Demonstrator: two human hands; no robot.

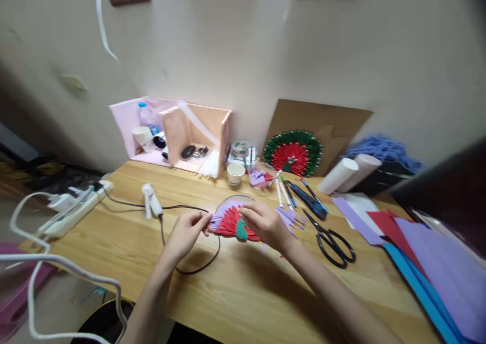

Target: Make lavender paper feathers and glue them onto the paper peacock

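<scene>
A paper peacock with a purple outer fan, red inner feathers and a green body lies at the near middle of the wooden table. Thumb and fingers of my left hand pinch the purple strips at its left edge. My right hand is over its right side, fingertips pressed together near the top of the red feathers. Whatever those fingertips hold, if anything, is too small to make out. Cut purple paper strips lie just right of that hand, beside black-handled scissors.
Behind stand a paper cup, a clear bowl of paper scraps, and a red-green peacock against cardboard. Pens and a blue cutter lie right of centre. Coloured sheets cover the right side; a cable and power strip are left.
</scene>
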